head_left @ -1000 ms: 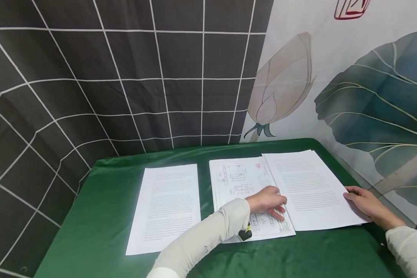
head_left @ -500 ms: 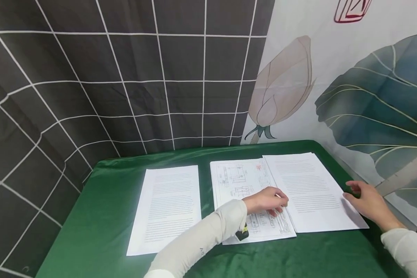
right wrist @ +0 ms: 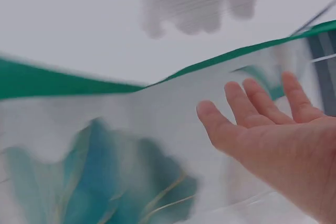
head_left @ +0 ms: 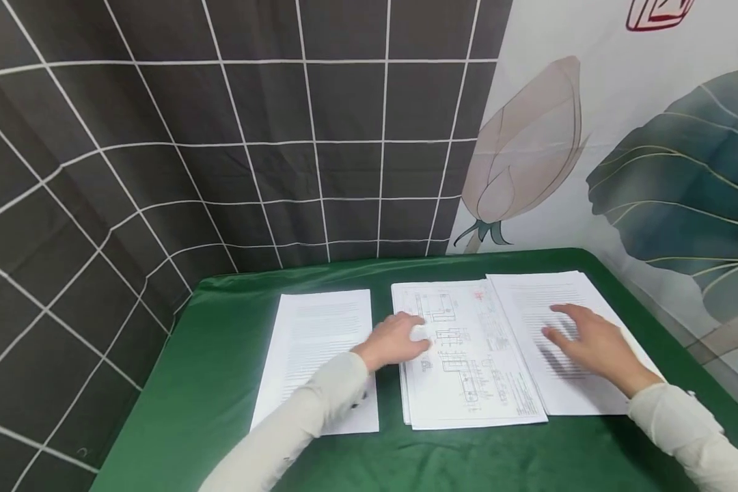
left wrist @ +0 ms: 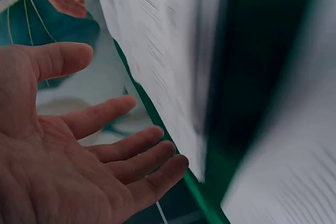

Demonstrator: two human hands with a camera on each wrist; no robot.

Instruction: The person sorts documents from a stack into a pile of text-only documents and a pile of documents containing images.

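Observation:
My left hand is over the left edge of a stack of technical drawings, fingers spread and holding nothing. In the left wrist view the fingers of the left hand are loosely extended, apart from the sheets. My right hand hovers over a stack of printed text pages, casting a shadow on it. Its relaxed fingers hold nothing in the right wrist view, where the hand shows beside the white page. The drawings lie against the left side of those text pages.
Another stack of printed text pages lies to the left, partly behind my left forearm, with a strip of green cloth between it and the drawings. The green-covered table backs onto a dark grid curtain and a flower-printed white cloth.
My left hand has moved left across the drawings to their left edge, leaving more of them visible. My right hand has moved left from the text pages' right edge to above them.

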